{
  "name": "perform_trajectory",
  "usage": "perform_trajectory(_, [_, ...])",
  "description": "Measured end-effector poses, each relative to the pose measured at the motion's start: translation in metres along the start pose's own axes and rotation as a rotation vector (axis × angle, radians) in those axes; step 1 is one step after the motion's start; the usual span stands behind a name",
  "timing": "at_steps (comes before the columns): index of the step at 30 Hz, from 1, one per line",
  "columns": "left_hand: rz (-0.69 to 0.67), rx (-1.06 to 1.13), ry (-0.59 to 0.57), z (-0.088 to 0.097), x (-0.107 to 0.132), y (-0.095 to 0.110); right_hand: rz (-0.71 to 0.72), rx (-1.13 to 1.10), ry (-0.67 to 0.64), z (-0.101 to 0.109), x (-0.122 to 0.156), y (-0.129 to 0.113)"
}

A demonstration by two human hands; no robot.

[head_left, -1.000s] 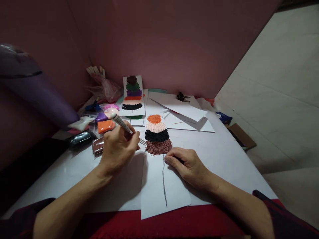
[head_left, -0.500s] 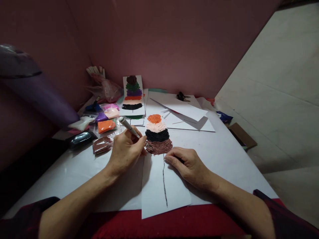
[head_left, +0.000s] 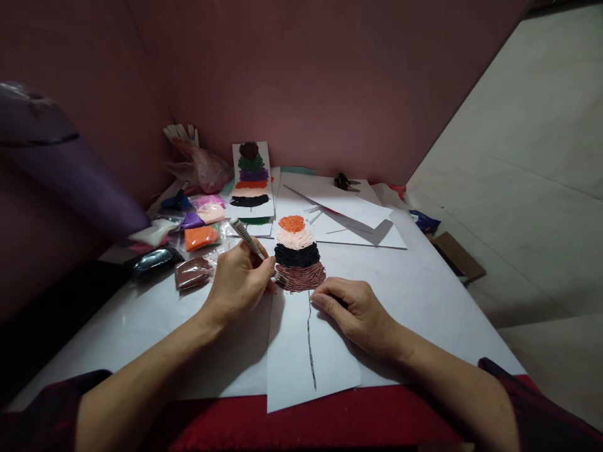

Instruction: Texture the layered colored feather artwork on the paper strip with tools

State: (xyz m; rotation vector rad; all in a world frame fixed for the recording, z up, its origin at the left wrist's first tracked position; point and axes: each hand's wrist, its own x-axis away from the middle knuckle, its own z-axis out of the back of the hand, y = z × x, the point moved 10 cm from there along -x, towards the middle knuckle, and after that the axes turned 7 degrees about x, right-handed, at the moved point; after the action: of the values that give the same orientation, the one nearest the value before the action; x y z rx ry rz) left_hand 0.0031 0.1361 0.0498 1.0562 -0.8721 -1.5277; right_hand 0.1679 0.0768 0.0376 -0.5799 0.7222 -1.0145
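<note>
My left hand [head_left: 238,276] is closed around a slim white marker-like pen [head_left: 245,237] with a dark pattern on its barrel. Its lower end meets the left edge of a brown clay band [head_left: 304,277]. That band is the lowest of a stack on a white sheet of paper [head_left: 289,351], below black [head_left: 296,255], pale peach [head_left: 294,238] and orange [head_left: 291,223] clay. All the clay is textured with fine grooves. A dark drawn line runs down from the brown clay. My right hand [head_left: 355,311] rests on the sheet beside this line, fingers curled, with nothing visible in them.
To the left lie bags of coloured clay, among them orange [head_left: 201,238], brown [head_left: 193,274] and black [head_left: 155,263]. A card with banded clay [head_left: 251,210] leans at the back. Folded white paper [head_left: 348,207] and keys [head_left: 345,182] lie behind. A purple roll [head_left: 89,169] leans at left.
My left hand has shifted slightly, and the pen's lower end has moved a little right onto the brown clay. My right hand stays in place.
</note>
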Motion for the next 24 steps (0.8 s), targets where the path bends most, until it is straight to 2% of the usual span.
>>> perform_trajectory(11, [-0.034, -0.078, 0.038, 0.010, -0.009, 0.001, -0.019, -0.002, -0.007, -0.001, 0.001, 0.003])
perform_trajectory(24, [-0.139, -0.134, 0.049, 0.013, -0.009, 0.007, -0.029, -0.018, -0.007, -0.001, 0.002, 0.004])
